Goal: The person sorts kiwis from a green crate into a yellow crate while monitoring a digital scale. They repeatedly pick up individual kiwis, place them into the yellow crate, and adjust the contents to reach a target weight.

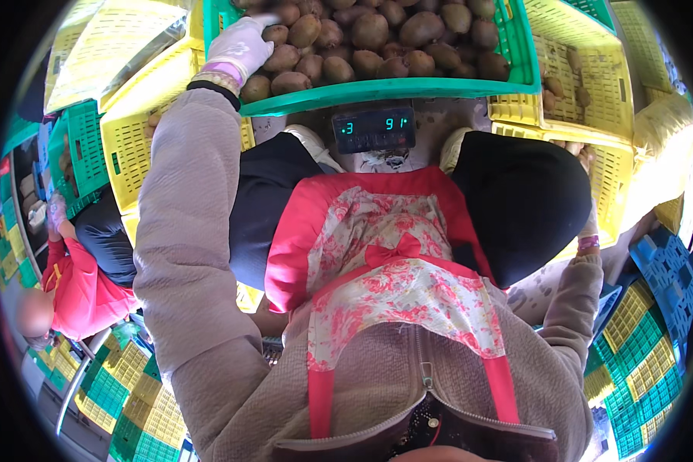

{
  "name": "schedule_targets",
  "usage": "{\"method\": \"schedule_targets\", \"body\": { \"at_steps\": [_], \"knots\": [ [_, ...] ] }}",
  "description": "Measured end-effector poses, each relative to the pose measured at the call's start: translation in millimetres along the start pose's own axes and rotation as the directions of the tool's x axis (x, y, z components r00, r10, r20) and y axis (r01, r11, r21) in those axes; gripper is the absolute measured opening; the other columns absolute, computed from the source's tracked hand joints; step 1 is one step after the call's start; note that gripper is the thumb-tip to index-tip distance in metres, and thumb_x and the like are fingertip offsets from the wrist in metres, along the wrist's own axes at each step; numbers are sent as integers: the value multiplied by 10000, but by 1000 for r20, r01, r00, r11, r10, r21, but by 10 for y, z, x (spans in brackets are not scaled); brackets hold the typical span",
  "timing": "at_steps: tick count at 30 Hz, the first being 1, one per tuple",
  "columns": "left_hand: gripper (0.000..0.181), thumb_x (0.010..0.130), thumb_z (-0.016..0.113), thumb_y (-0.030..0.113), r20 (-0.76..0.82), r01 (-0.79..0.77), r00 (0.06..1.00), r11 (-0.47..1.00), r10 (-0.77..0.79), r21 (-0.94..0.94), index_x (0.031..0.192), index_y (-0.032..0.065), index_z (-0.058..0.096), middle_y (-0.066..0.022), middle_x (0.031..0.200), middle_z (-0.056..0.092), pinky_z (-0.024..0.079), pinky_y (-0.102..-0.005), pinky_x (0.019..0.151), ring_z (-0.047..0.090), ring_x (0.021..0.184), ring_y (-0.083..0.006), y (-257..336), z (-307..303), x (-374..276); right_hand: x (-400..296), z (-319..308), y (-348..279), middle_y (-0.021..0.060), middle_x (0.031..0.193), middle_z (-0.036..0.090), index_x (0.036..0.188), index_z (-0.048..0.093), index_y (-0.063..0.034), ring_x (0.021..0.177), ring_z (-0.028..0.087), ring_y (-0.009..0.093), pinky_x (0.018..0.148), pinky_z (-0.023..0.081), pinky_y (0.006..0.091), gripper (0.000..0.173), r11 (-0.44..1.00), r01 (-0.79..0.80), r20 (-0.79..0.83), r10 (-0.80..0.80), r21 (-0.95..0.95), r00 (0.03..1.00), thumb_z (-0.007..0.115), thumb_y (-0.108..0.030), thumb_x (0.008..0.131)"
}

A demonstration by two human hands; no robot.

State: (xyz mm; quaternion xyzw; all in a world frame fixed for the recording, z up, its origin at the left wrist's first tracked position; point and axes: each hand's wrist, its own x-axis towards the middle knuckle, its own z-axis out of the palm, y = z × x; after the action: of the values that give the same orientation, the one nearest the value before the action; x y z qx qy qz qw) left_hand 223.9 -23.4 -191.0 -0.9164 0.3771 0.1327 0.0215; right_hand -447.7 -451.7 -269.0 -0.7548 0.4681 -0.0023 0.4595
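Observation:
My left hand (pixel 239 49), in a pale printed glove, lies over the left edge of a green plastic crate (pixel 392 88) full of kiwifruit (pixel 370 32). Its fingers reach among the fruit; whether they grip one is not clear. Below the crate's near wall a digital scale display (pixel 373 130) shows lit digits. At the far right, beside my knee, my right hand (pixel 590 222) hangs at a yellow crate (pixel 612 185) holding some kiwifruit; my knee and the crate's edge hide most of its fingers.
Yellow crates (pixel 121 161) stand at the left, and another yellow crate (pixel 603 86) with a few kiwifruit at the right. A co-worker in red (pixel 89 300) sits at the far left by a green crate (pixel 86 150). A blue plastic pallet (pixel 667 283) lies at the right.

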Motion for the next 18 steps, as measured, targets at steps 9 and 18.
{"method": "schedule_targets", "body": {
  "at_steps": [9,18],
  "knots": [
    [408,921,631,472,75,106,991,994,-108,25,1183,179,738,-131,1246,711,522,-474,1001,658,1183,-346,75,12,165,80,161,-757,154,1321,676,1408,611,-24,1075,656,196,988,502,280,466,981,159,-46,-165,-107,985,690,-203,984],
    [484,993,586,456,175,170,982,744,-73,-646,1223,43,686,-118,1137,729,548,-378,866,709,1013,-247,1,-236,3,2,317,-2480,60,1235,678,1472,572,-75,985,614,144,906,512,292,485,963,111,18,-110,-248,994,664,-187,1009]
  ]
}}
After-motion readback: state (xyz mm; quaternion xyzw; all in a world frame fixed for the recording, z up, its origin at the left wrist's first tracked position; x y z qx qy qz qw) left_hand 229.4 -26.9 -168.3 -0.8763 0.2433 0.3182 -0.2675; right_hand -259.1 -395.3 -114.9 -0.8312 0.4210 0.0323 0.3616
